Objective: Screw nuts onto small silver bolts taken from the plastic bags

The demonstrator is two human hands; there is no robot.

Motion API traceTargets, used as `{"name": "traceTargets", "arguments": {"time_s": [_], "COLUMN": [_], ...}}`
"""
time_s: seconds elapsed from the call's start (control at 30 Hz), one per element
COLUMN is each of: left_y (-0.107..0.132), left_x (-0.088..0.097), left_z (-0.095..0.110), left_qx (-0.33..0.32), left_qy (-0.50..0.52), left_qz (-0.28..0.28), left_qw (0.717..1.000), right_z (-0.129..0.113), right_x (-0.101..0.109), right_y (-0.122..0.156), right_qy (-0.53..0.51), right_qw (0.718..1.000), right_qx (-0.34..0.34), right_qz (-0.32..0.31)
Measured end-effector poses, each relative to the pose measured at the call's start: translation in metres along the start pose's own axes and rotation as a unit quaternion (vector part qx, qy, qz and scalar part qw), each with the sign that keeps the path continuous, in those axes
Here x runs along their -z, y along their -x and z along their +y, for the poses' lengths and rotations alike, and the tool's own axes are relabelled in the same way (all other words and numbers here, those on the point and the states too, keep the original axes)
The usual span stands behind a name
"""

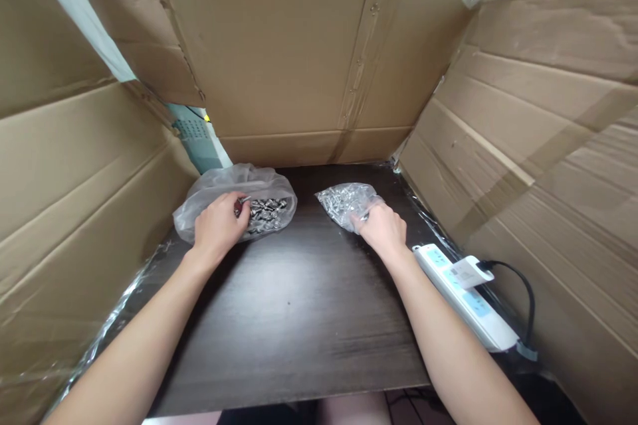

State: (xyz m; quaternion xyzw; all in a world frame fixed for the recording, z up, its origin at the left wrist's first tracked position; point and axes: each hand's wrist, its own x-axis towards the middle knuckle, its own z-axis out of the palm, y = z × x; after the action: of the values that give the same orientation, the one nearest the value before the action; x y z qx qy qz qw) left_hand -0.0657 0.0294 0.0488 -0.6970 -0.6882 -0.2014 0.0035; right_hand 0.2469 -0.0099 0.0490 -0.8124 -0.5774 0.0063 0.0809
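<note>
My left hand is at the mouth of a cloudy plastic bag on the left of the tabletop. Its thumb and fingers are closed in a pinch, with a small shiny metal piece showing at the tips. Beside them lies a heap of small dark and silvery metal parts inside that bag. To the right, my right hand reaches to the near right edge of a clear plastic bag full of small silver pieces. Those fingers are bent together at the bag's edge, and what they hold is hidden.
Cardboard walls enclose the dark wooden tabletop at the back and both sides. Along the right edge lies a white power strip with a plugged-in white adapter and a black cable.
</note>
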Motion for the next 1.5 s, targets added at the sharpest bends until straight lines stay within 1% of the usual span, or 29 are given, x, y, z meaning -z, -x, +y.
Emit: {"name": "traceTargets", "arguments": {"time_s": [0.1, 0.2, 0.27, 0.33, 0.4, 0.47, 0.5, 0.57, 0.6, 0.7, 0.77, 0.83, 0.93, 1.0, 1.03, 1.13, 1.23, 1.3, 1.37, 1.43, 1.5], "left_y": [-0.001, -0.001, -0.001, 0.0, 0.002, 0.007, 0.01, 0.019, 0.024, 0.038, 0.046, 0.051, 0.053, 0.052, 0.052, 0.049, 0.048, 0.048, 0.049, 0.049, 0.049], "left_x": [0.001, 0.0, 0.0, 0.0, -0.001, -0.004, -0.007, -0.013, -0.017, -0.026, -0.03, -0.032, -0.033, -0.033, -0.034, -0.037, -0.04, -0.041, -0.04, -0.04, -0.039], "left_z": [-0.001, -0.003, -0.003, -0.002, 0.0, 0.005, 0.009, 0.017, 0.021, 0.037, 0.047, 0.056, 0.063, 0.062, 0.062, 0.058, 0.055, 0.055, 0.056, 0.057, 0.057], "left_qx": [0.006, -0.006, -0.015, -0.025, -0.046, -0.084, -0.11, -0.175, -0.211, -0.331, -0.378, -0.406, -0.422, -0.42, -0.416, -0.406, -0.398, -0.39, -0.384, -0.383, -0.382], "left_qy": [-0.004, 0.002, 0.009, 0.022, 0.044, 0.075, 0.092, 0.128, 0.148, 0.191, 0.205, 0.212, 0.203, 0.182, 0.17, 0.14, 0.134, 0.131, 0.123, 0.118, 0.122], "left_qz": [-0.007, -0.011, -0.009, 0.006, 0.036, 0.062, 0.066, 0.046, 0.026, -0.065, -0.105, -0.129, -0.151, -0.158, -0.16, -0.164, -0.175, -0.181, -0.186, -0.19, -0.191], "left_qw": [1.0, 1.0, 1.0, 0.999, 0.997, 0.992, 0.987, 0.975, 0.966, 0.922, 0.897, 0.88, 0.87, 0.875, 0.879, 0.888, 0.891, 0.893, 0.896, 0.896, 0.896], "right_z": [0.002, 0.003, 0.001, -0.001, -0.003, -0.005, -0.006, -0.008, -0.01, -0.019, -0.027, -0.035, -0.041, -0.042, -0.041, -0.034, -0.026, -0.021, -0.019, -0.021, -0.025], "right_x": [-0.002, -0.006, -0.008, -0.009, -0.009, -0.008, -0.007, -0.005, -0.005, -0.008, -0.012, -0.017, -0.021, -0.021, -0.021, -0.017, -0.013, -0.011, -0.013, -0.017, -0.022], "right_y": [0.001, 0.001, 0.001, 0.002, 0.004, 0.005, 0.006, 0.008, 0.009, 0.015, 0.019, 0.022, 0.025, 0.024, 0.023, 0.018, 0.012, 0.008, 0.006, 0.006, 0.007], "right_qy": [0.0, -0.005, 0.0, 0.008, 0.014, 0.02, 0.021, 0.02, 0.016, -0.006, -0.028, -0.051, -0.068, -0.072, -0.073, -0.061, -0.032, 0.0, 0.011, -0.009, -0.039], "right_qw": [0.999, 0.995, 0.993, 0.992, 0.992, 0.994, 0.994, 0.996, 0.996, 0.995, 0.99, 0.984, 0.973, 0.971, 0.972, 0.98, 0.989, 0.996, 0.999, 0.999, 0.998], "right_qx": [0.041, 0.098, 0.116, 0.124, 0.123, 0.11, 0.101, 0.085, 0.082, 0.099, 0.135, 0.168, 0.221, 0.228, 0.223, 0.191, 0.133, 0.083, 0.043, 0.034, 0.046], "right_qz": [0.005, 0.001, -0.008, -0.014, -0.017, -0.024, -0.028, -0.035, -0.038, -0.023, 0.006, 0.025, -0.005, -0.015, -0.01, 0.022, 0.047, 0.041, 0.026, 0.014, 0.012]}}
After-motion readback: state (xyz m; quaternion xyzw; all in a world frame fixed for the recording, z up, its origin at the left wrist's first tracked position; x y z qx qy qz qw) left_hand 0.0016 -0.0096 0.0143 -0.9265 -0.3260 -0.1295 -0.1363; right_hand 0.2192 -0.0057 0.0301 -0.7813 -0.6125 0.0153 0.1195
